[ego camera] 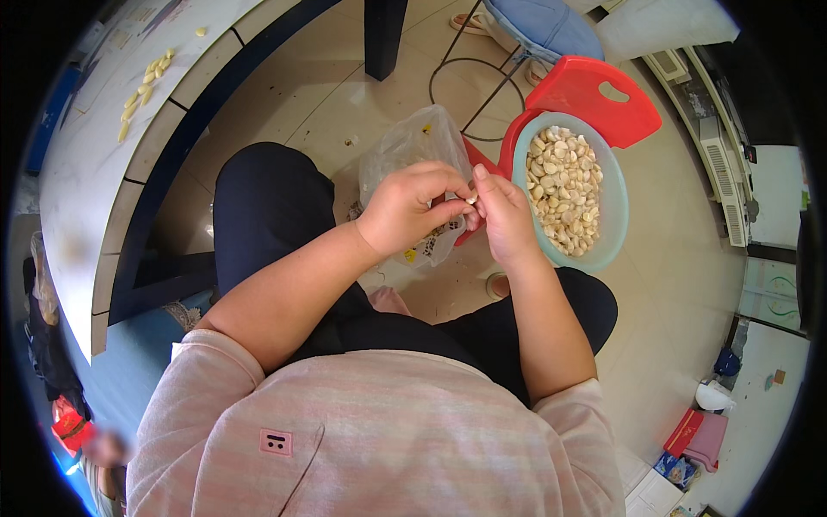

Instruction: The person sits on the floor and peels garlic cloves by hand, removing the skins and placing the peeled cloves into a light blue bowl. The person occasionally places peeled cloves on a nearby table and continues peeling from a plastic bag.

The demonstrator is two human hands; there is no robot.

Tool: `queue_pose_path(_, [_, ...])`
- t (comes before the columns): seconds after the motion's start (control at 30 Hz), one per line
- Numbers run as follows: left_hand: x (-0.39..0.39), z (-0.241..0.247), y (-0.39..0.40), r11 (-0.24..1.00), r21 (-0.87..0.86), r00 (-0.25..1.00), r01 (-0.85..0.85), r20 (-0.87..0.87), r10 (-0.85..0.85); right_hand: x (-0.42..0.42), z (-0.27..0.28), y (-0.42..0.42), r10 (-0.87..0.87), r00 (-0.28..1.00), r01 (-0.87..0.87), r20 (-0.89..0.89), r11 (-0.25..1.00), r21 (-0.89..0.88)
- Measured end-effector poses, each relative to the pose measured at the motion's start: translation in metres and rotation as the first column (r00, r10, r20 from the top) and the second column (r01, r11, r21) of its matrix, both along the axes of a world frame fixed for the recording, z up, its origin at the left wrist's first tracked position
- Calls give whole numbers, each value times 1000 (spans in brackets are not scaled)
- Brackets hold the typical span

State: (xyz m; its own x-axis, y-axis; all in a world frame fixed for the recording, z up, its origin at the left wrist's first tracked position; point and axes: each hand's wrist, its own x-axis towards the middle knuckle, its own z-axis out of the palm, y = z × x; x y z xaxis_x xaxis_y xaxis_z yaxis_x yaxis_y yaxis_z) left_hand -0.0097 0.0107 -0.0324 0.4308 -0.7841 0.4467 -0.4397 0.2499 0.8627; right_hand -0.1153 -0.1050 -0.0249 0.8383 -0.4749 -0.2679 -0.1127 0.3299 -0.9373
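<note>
A small pale garlic clove (472,200) is pinched between the thumb and fingers of my left hand (413,203). My right hand (507,216) meets it from the other side, its fingers curled under the clove and partly hidden. Beneath both hands is a translucent plastic bag (407,139) with printed marks; dry scraps show inside, partly covered by my left hand. To the right of my right hand, a pale blue-green plastic basin (612,213) holds many garlic cloves (562,187) with skin on. The basin rests on a red plastic chair (591,97).
Several peeled cloves (147,79) lie on the marble-patterned table (81,194) at left. A blue padded seat on a wire-legged stool (478,97) stands ahead, with a person's feet (470,24) beside it. Another person (106,472) is at lower left.
</note>
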Motion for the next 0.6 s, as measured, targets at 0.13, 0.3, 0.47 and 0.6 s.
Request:
queue_pose_path(0.13, [4, -3, 0, 1000, -16, 996, 10, 93, -9, 0, -1, 0, -2, 1000, 2, -13, 1000, -5])
queue_pose_path(0.3, [2, -3, 1, 1000, 20, 1000, 3, 28, -3, 0, -1, -1, -3, 1000, 3, -8, 1000, 4])
queue_pose_path(0.47, [0, 1, 1, 1000, 7, 1000, -15, 20, 15, 0, 0, 0, -7, 1000, 7, 4, 999, 33])
queue_pose_path(0.6, [3, -2, 0, 1000, -24, 995, -11, 95, 13, -1, 0, 0, -5, 1000, 5, 12, 1000, 16])
